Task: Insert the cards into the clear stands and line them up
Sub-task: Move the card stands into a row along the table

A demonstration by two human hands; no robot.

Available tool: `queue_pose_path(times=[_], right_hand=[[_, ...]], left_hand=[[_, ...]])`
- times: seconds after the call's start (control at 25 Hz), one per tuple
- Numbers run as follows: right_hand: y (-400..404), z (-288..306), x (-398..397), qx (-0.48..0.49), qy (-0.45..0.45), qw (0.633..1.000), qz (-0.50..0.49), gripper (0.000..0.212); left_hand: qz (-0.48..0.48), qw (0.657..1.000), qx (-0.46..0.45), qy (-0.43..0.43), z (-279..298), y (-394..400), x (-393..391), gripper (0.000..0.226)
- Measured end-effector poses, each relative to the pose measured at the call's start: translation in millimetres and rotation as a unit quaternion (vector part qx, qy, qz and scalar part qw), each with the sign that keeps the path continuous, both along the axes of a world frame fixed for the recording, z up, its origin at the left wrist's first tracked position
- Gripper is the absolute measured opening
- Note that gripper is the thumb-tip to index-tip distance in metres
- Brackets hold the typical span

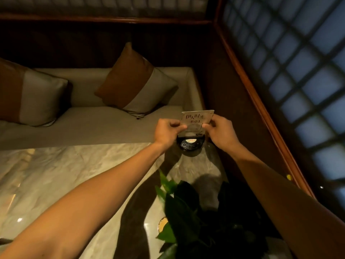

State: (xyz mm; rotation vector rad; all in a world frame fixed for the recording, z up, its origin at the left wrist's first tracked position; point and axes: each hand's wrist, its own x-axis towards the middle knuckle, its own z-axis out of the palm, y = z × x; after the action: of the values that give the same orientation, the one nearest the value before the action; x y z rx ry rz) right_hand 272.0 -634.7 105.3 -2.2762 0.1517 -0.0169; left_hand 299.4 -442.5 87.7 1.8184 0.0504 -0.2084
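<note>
A clear stand (197, 121) with a printed card inside it, marked "E01", stands upright at the far right corner of the marble table (74, 171). My left hand (168, 130) pinches its left edge and my right hand (221, 130) pinches its right edge. Whether the stand rests on the table or is lifted, I cannot tell. Directly in front of its foot lies a small black round device (189, 144) with a white label.
A potted green plant (188, 208) stands on the table near me, under my right forearm. Beyond the table runs a cream bench seat (89, 124) with two brown-and-grey cushions (136, 81). A wooden-framed lattice screen (298, 71) closes off the right side.
</note>
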Motion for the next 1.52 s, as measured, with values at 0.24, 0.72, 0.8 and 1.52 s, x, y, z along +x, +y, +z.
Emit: queue_pose_path(times=[0.24, 0.72, 0.8, 1.52], right_hand=[[-34.6, -56.7, 3.8, 0.002, 0.04, 0.999, -0.035, 0.025], [-36.8, -84.8, 0.1, 0.011, 0.089, 0.993, -0.07, 0.027], [-36.2, -79.7, 2.3, 0.025, 0.132, 0.988, -0.071, 0.033], [180.0, 79.1, -87.5, -0.023, 0.085, 0.994, 0.067, 0.06]], left_hand=[[-0.041, 0.998, -0.002, 0.049, -53.1, -32.5, 13.1, 0.016], [-0.094, 0.992, 0.07, 0.05, -73.4, -39.6, 15.8, 0.019], [-0.102, 0.991, 0.071, 0.054, -67.3, -37.6, 15.7, 0.027], [-0.124, 0.987, 0.1, -0.012, 72.0, 236.8, -115.8, 0.053]])
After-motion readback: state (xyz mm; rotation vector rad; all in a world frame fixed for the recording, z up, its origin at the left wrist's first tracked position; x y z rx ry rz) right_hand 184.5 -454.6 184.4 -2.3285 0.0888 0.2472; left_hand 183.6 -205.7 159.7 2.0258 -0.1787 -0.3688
